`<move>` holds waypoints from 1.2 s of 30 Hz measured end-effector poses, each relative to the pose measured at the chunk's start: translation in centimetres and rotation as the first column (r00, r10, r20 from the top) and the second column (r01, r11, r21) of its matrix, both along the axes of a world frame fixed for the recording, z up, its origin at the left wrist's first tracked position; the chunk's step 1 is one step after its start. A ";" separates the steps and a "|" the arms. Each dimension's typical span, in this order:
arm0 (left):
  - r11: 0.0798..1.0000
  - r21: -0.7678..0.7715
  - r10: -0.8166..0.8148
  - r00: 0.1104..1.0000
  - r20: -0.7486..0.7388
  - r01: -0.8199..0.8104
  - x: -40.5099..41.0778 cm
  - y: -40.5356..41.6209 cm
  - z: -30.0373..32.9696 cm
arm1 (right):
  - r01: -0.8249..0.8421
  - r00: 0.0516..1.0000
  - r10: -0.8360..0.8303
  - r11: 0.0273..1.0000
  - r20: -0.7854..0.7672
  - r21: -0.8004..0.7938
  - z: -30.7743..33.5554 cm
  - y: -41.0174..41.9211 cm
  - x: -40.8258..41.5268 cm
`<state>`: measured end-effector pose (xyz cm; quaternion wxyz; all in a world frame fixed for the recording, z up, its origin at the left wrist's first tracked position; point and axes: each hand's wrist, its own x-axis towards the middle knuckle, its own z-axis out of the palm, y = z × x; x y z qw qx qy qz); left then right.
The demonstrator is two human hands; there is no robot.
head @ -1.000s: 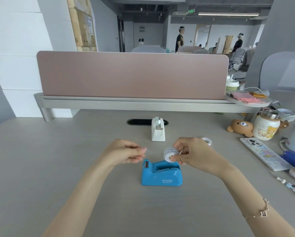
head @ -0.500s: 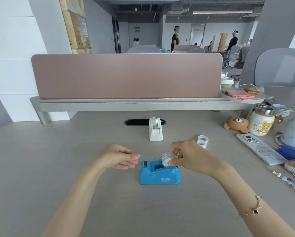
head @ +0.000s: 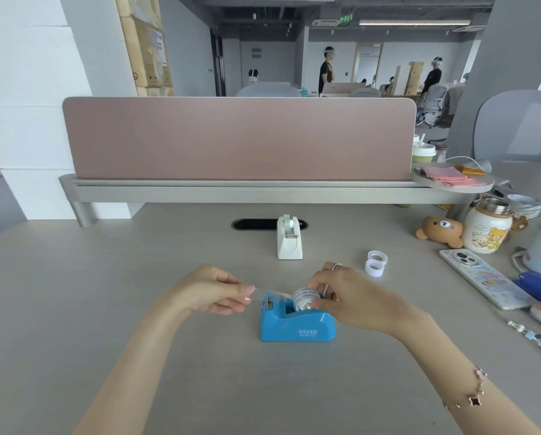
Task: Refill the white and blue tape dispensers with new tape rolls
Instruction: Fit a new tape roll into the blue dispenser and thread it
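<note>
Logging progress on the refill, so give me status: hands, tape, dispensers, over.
Left hand pinches clear tape end. Right hand holds tape roll at blue dispenser cradle. White dispenser untouched behind. Nothing in the way.

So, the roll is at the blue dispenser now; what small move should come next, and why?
Probably press the roll down into the blue dispenser. The right hand holds it at the cradle, seemingly not fully seated, while the left hand pinches the loose tape end stretched over the cutter. Once seated, that end can go down on the blade.
</note>
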<state>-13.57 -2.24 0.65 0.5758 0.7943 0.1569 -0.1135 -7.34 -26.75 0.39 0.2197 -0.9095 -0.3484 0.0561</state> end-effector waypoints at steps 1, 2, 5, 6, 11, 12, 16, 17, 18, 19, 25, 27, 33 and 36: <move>1.000 0.003 -0.007 1.000 -0.008 0.007 0.1 0.0 -0.1 | -0.003 1.000 0.003 1.000 0.011 -0.009 0.0 0.0 0.0; 1.000 0.002 -0.015 1.000 -0.017 0.015 0.1 0.0 -0.1 | -0.006 1.000 0.006 1.000 0.025 -0.023 0.0 0.0 -0.1; 0.999 -0.010 -0.037 0.999 -0.022 0.036 0.1 0.0 -0.1 | -0.009 0.996 0.015 0.997 0.084 -0.081 0.1 -0.1 -0.2; 0.999 -0.006 -0.045 0.999 -0.018 0.045 0.1 0.0 -0.2 | -0.008 0.995 0.018 0.995 0.097 -0.097 0.2 -0.2 -0.2; 0.998 0.032 -0.058 0.998 -0.024 0.059 0.4 -0.1 -0.7 | -0.007 0.995 0.022 0.989 0.099 -0.148 0.2 -0.2 -0.2; 0.998 0.031 -0.062 0.998 -0.033 0.063 0.5 -0.1 -0.8 | -0.015 0.995 0.030 0.987 0.093 -0.161 0.2 -0.2 -0.2; 0.997 0.019 -0.071 0.996 -0.050 0.072 0.5 0.0 -1.0 | -0.047 0.994 0.066 0.976 0.083 -0.214 0.1 -0.3 -0.2; 0.997 0.018 -0.070 0.996 -0.049 0.071 0.5 0.0 -1.1 | -0.053 0.994 0.073 0.972 0.083 -0.228 0.1 -0.3 -0.2; 0.997 0.017 -0.070 0.996 -0.049 0.071 0.5 0.0 -1.1 | -0.058 0.993 0.079 0.971 0.082 -0.234 0.1 -0.4 -0.2; 0.997 0.017 -0.071 0.996 -0.051 0.072 0.5 0.0 -1.1 | -0.063 0.993 0.084 0.970 0.080 -0.234 0.2 -0.4 -0.3; 0.998 0.006 -0.066 0.996 -0.055 0.067 0.5 0.3 -1.2 | -0.068 0.994 0.085 0.974 0.073 -0.215 0.6 -0.2 -0.6; 0.997 0.011 -0.078 0.995 -0.069 0.079 0.5 0.3 -1.2 | -0.060 0.994 0.078 0.974 0.077 -0.218 0.5 -0.2 -0.6; 0.998 -0.023 -0.068 0.993 -0.094 0.066 0.4 0.3 -0.8 | -0.041 0.995 0.062 0.970 0.083 -0.240 0.5 -0.2 -0.7; 0.998 -0.023 -0.062 0.991 -0.117 0.060 0.3 0.3 -0.9 | -0.039 0.995 0.059 0.971 0.077 -0.234 0.5 -0.2 -0.6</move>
